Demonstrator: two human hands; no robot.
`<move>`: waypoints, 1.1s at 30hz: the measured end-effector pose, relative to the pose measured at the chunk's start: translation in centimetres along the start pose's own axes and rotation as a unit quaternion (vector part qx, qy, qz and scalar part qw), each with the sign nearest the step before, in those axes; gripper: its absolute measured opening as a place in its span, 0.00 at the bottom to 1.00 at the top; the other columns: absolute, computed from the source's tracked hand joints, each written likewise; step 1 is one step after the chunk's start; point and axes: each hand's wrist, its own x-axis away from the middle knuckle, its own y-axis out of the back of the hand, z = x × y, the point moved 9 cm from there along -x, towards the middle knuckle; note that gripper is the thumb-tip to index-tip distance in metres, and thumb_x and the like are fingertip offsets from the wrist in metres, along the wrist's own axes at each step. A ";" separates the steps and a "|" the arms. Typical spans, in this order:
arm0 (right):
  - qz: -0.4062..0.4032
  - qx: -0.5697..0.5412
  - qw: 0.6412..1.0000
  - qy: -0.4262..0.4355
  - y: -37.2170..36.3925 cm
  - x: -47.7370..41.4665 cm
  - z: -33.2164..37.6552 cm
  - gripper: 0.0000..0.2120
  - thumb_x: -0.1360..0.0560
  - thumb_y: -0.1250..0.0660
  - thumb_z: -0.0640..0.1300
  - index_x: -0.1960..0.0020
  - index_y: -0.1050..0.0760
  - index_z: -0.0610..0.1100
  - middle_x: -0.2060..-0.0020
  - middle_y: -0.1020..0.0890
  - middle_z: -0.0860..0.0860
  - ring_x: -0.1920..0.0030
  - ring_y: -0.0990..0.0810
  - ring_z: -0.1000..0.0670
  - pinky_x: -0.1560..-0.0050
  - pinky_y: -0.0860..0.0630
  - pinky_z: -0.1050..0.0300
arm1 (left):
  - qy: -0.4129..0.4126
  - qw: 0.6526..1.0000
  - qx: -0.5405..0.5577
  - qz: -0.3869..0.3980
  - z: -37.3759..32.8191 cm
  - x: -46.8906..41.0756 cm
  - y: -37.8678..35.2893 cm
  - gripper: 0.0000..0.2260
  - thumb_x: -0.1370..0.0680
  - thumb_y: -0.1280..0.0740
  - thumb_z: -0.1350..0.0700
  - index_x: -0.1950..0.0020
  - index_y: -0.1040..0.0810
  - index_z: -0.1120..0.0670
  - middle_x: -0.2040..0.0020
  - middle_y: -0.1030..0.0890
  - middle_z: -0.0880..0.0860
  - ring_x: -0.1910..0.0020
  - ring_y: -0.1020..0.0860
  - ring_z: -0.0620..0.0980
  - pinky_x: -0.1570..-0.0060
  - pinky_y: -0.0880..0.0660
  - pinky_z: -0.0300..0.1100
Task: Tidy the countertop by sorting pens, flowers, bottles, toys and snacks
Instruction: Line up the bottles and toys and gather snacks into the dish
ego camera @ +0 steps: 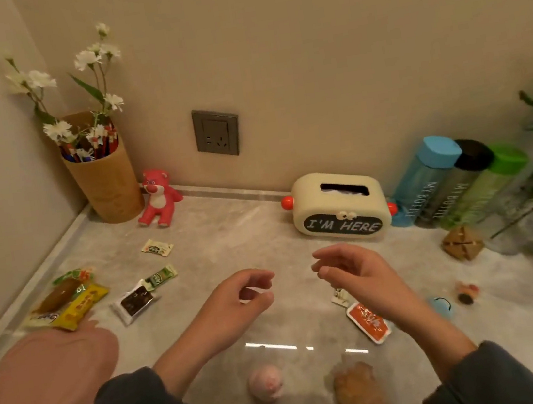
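My left hand and my right hand hover side by side above the middle of the countertop, fingers loosely curled and holding nothing. A tan cup in the back left corner holds several pens and white flowers. A pink bear toy sits beside it. Several snack packets lie at the left, one black-and-white packet nearest my left hand. Three bottles, blue, black and green, stand at the back right. An orange packet lies under my right wrist.
A cream tissue box reading "I'M HERE" stands at the back. A pink plate lies front left. A pink ball toy and a brown plush lie near the front edge. A wooden puzzle, a blue toy and a glass vase are at right.
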 end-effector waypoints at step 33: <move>0.220 0.213 0.930 0.203 -5.3 8.9 -8.0 0.19 0.36 0.30 0.55 0.46 0.26 0.61 0.46 0.28 0.65 0.47 0.25 0.62 0.49 0.26 0.66 | 0.091 0.940 0.107 -0.312 7.2 12.0 -7.0 0.17 0.37 0.29 0.43 0.50 0.28 0.38 0.50 0.18 0.50 0.50 0.18 0.49 0.45 0.22 0.50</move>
